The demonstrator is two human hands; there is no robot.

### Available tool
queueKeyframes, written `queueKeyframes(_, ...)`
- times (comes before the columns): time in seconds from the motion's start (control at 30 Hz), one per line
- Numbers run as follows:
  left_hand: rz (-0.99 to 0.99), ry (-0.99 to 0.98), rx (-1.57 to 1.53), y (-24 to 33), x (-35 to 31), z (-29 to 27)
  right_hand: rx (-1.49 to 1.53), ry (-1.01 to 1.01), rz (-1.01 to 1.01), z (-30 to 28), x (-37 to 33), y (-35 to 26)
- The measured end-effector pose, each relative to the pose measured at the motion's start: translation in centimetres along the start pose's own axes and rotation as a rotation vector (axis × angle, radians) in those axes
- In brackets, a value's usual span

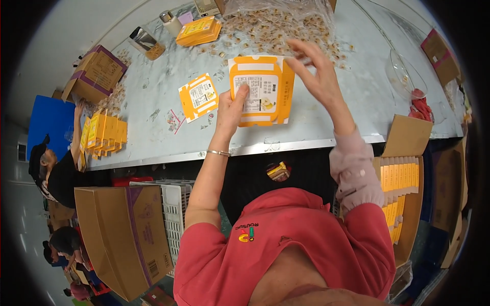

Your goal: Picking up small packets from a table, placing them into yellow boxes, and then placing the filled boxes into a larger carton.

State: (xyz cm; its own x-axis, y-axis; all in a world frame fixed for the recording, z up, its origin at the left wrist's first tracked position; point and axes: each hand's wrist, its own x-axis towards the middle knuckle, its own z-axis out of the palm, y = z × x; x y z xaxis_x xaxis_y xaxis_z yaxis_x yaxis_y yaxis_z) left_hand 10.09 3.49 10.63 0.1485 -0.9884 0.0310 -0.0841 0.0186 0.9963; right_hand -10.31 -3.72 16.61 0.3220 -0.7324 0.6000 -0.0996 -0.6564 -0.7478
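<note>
My left hand [233, 108] grips a flat, unfolded yellow carton [265, 97] with a white printed panel, its thumb pressed on the face. The carton is raised over the table near its front edge. At the carton's upper right corner, my right hand [322, 76] has its fingers spread, the thumb close to the edge; whether it touches cannot be made out. Left of the held carton, another flat yellow carton [198, 98] lies on the tabletop. Behind them spreads a heap of small wrapped pieces [286, 30].
Farther back are a stack of flat yellow cartons [198, 31], a jar [147, 43] and a bottle [170, 23]. Folded yellow boxes [104, 133] stand at the left, near a co-worker [58, 163]. An open brown box [408, 137] holds filled rows at the right. A red cloth [421, 106] lies nearby.
</note>
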Motion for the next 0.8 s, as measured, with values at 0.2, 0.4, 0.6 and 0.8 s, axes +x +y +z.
queueKeyframes(0.2, 0.138, -0.065, -0.352, 0.1, -1.3, 2.2, -0.212, -0.073, 0.224, 1.0, -5.0, -0.9)
queueKeyframes(0.4, 0.188, -0.129, -0.239, 0.2, -0.7, 1.8, -0.21, 0.056, 0.115, 1.9, -6.6, 1.8)
queueKeyframes(0.6, 0.13, 0.084, 0.078, -1.0, -1.5, 3.4, 0.194, 0.336, 0.292, 5.6, -8.0, 3.1)
queueKeyframes(0.8, 0.128, 0.297, -0.286, 1.0, -2.7, 6.2, 0.816, 0.502, 0.421, 6.0, -7.0, 1.5)
